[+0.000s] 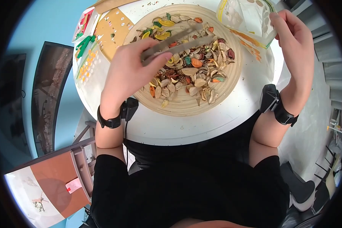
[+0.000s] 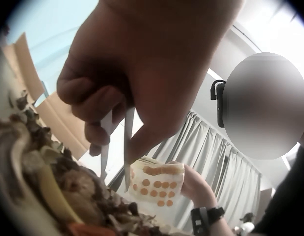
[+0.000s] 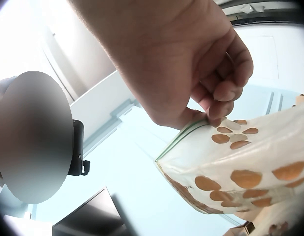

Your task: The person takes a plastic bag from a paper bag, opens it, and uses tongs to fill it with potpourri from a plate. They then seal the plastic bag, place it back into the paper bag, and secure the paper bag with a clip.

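Observation:
My left hand (image 1: 127, 68) grips a pair of flat metal tongs (image 1: 186, 47) over the round woven plate (image 1: 178, 110). The two tong arms stand slightly apart, their tips over dried potpourri (image 1: 195, 81) heaped on the plate, with petals, small cones and orange, yellow and green pieces. In the left wrist view, the tongs (image 2: 127, 147) point down between thumb and fingers, nothing visible between the tips. At the far right, my right hand (image 1: 298, 45) pinches the edge of a zip bag (image 1: 250, 19) printed with orange dots. In the right wrist view, the bag (image 3: 245, 160) hangs from thumb and fingertips.
Left of the plate on the white round table (image 1: 159, 133) lie another dotted bag (image 1: 89, 74), a green plastic piece (image 1: 83, 46), a brown printed sheet (image 1: 116, 26) and a red-and-white box (image 1: 85, 22). A dark chair (image 1: 298, 186) stands at lower right.

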